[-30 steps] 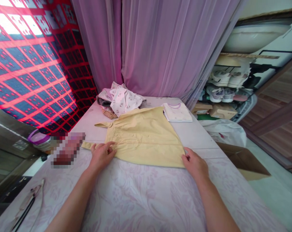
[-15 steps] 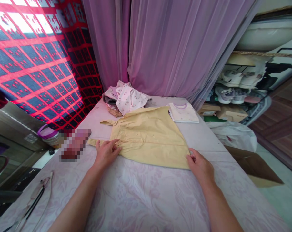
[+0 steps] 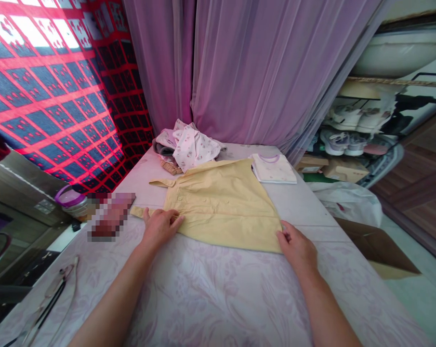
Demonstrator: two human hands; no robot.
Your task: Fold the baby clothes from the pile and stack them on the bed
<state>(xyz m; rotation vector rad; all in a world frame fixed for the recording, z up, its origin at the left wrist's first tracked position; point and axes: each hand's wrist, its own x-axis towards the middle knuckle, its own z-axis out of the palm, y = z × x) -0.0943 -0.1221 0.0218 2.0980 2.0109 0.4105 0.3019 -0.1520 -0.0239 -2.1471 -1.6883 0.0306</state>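
Bench [image 3: 210, 294] under a pink floral cover, curtains behind. Yellow button shirt [image 3: 221, 202] lies spread mid-bench, unfolded, one sleeve out left. Left hand [image 3: 162, 227]: fingers open, flat on the shirt's near edge, no grip. Right hand [image 3: 296, 248]: fingers at the hem corner, grip unclear. Folded white tee [image 3: 273, 168] sits toward the far edge, crumpled printed clothes [image 3: 191, 149] just beyond the collar, pixelated object [image 3: 112, 217] just left of the sleeve.
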